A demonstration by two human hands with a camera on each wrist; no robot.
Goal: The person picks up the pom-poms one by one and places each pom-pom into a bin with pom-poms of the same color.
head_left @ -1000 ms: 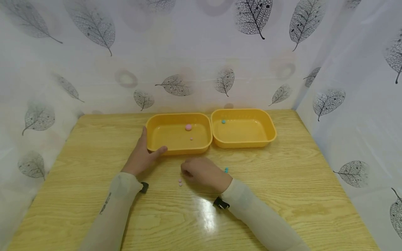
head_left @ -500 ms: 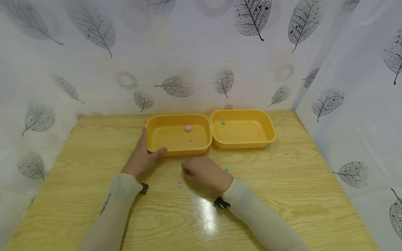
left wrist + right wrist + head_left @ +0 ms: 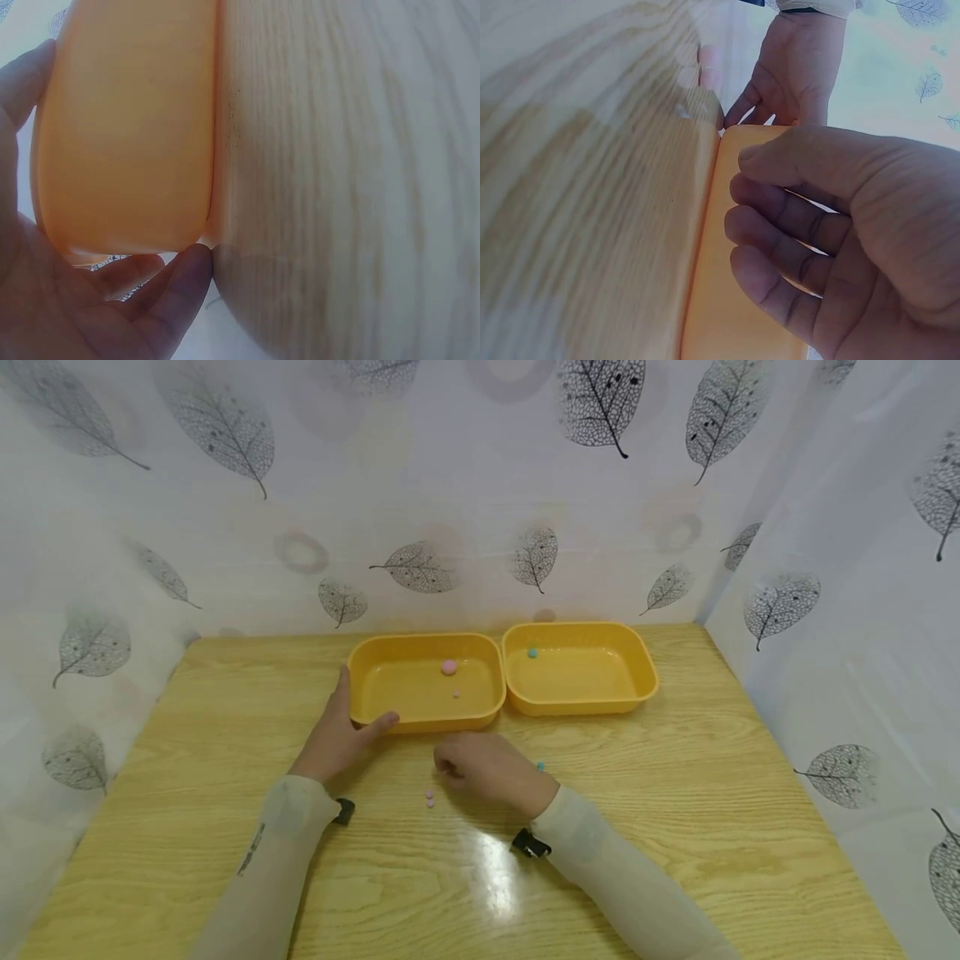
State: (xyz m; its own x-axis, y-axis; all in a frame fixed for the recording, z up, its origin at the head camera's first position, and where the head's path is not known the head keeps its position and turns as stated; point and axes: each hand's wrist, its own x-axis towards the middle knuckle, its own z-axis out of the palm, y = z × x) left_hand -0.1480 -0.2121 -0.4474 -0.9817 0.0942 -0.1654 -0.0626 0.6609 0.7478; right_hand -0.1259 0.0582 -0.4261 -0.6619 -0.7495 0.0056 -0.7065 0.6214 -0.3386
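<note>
In the head view my left hand [image 3: 333,735] spans the front left corner of the left yellow basket [image 3: 427,724], thumb along its front and fingers against its end wall. Close up, the left wrist view has the thumb near the rim and fingertips by the base. My right hand [image 3: 491,768] hovers just in front of that basket with its fingers loosely curled and thumb against the index finger. Nothing shows between them in the right wrist view. Two small pink pieces [image 3: 430,799] lie on the table left of this hand. A small teal piece [image 3: 541,767] shows behind its wrist, partly hidden.
Inside the left basket are a larger pink ball [image 3: 448,667] and a tiny pink piece [image 3: 456,693]. The right yellow basket [image 3: 581,707] adjoins it and holds a teal ball [image 3: 532,653]. A leaf-print curtain [image 3: 465,485] surrounds the wooden table [image 3: 712,827].
Both hands stay almost where they were. The whole head view shifts down very slightly, and less of the teal by the right wrist shows now.
</note>
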